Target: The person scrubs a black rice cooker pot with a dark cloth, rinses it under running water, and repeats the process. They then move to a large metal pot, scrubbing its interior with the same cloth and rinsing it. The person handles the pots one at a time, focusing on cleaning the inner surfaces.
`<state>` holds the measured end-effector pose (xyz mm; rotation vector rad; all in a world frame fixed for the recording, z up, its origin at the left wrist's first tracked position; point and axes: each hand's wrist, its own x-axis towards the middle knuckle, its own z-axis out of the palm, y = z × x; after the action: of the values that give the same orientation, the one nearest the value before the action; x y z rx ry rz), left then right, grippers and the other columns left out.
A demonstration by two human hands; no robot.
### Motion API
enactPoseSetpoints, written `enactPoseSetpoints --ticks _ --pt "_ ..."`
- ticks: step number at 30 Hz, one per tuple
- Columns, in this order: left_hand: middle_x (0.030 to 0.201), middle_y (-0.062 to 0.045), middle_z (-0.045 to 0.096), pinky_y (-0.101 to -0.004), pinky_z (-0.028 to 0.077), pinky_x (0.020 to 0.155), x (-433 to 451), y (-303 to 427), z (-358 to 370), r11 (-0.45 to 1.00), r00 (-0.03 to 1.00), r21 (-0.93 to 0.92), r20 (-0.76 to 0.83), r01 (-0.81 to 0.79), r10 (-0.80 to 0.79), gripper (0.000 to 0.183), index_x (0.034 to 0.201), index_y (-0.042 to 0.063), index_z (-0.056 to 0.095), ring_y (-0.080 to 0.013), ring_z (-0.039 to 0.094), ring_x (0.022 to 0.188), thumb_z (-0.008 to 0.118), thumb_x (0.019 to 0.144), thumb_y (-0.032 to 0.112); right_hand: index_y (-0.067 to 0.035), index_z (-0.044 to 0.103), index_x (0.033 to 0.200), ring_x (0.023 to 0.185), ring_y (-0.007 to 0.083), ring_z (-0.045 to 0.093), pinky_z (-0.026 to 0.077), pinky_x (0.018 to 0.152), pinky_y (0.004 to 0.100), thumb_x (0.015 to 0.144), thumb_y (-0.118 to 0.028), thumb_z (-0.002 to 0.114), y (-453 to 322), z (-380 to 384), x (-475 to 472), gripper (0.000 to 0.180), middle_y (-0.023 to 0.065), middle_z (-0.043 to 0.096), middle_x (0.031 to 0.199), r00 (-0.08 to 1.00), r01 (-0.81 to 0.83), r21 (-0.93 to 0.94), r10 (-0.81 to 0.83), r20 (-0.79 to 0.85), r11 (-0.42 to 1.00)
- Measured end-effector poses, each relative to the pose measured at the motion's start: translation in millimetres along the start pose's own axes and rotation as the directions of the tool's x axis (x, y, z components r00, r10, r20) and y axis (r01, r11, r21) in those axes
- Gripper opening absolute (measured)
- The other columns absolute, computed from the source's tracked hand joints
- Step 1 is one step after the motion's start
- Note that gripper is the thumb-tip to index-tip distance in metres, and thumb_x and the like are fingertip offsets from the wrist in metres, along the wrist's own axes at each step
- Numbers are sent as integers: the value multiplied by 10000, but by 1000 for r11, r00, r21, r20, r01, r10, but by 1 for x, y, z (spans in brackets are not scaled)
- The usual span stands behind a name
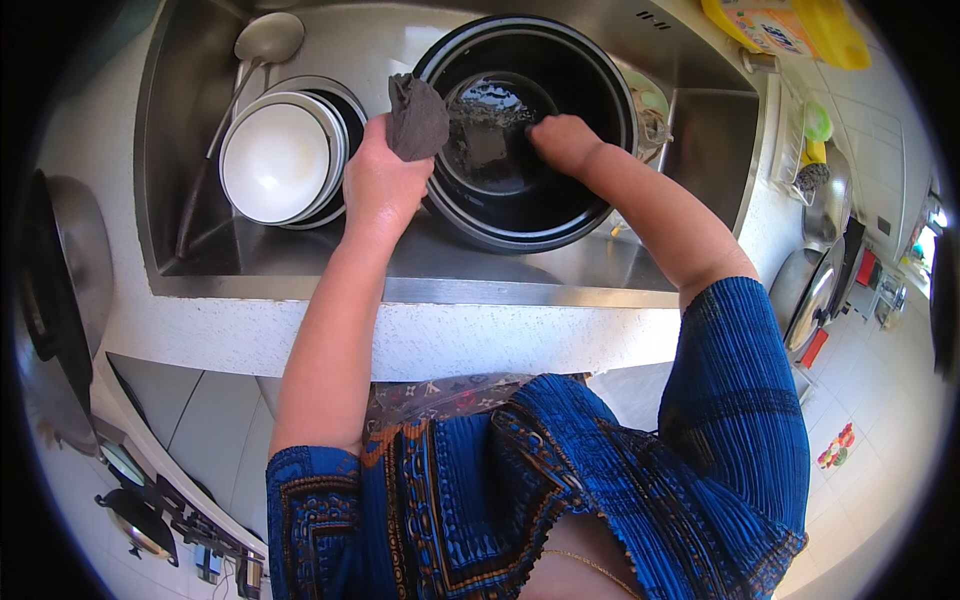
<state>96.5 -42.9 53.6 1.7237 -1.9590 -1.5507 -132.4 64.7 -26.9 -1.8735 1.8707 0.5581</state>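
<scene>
A large dark round pot point(592, 90) sits tilted in the stainless steel sink point(480, 264), with a little water in its bottom. My left hand point(386, 176) grips a wadded grey cloth point(418, 116) at the pot's left rim. Inside the pot is my right hand point(564, 142), its fingers curled down near the water; whether they hold anything is hidden. Left of the pot stand stacked white bowls point(276, 163) on a darker vessel. A long-handled metal ladle point(270, 37) leans along the sink's left side.
Partly hidden behind the pot's right side is a clear plastic bag or wrapper point(654, 124). A yellow bottle point(825, 30) lies beyond the sink's upper right corner. A wire rack point(786, 139) with a scourer stands at the right; pans and lids point(814, 296) line the wall.
</scene>
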Motion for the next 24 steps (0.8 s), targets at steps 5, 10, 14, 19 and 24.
enactPoseSetpoints --ticks 5,10,14,19,24 --pt "738 -139 658 -348 511 639 -5 6 -1 998 998 -34 31 48 -47 402 1118 52 526 -241 652 596 633 741 138 -96 710 826 797 273 678 547 693 377 811 -97 529 18 -3 -1 182 122 689 850 995 -102 -85 101 -19 991" --pt "734 -129 659 -340 511 618 -1 0 0 1000 1000 -7 14 14 -14 406 1119 61 524 -233 650 586 637 739 150 -109 715 820 810 261 682 552 692 362 811 -93 537 -9 6 -12 180 111 693 851 986 91 -126 -71 150 988" --pt "731 -123 658 -335 511 601 -6 8 0 998 997 -32 54 57 -55 402 1116 64 526 -226 647 579 641 742 156 -103 711 843 846 266 676 548 719 376 813 -86 524 15 0 -3 191 120 690 873 983 -169 -61 173 63 984" --pt "732 -121 656 -322 508 564 -3 3 1 1000 1000 -26 16 9 -9 399 1117 59 526 -209 641 566 647 752 165 -108 713 833 837 268 677 547 702 372 808 -97 532 0 5 -10 183 111 691 864 996 -1 -103 10 84 995" --pt "741 -121 657 -321 509 573 -7 10 0 999 999 -33 41 32 -30 395 1106 53 530 -207 641 565 654 752 175 -111 714 829 828 271 678 546 699 374 806 -105 531 7 -1 -6 185 126 689 876 987 -134 -88 141 72 987"
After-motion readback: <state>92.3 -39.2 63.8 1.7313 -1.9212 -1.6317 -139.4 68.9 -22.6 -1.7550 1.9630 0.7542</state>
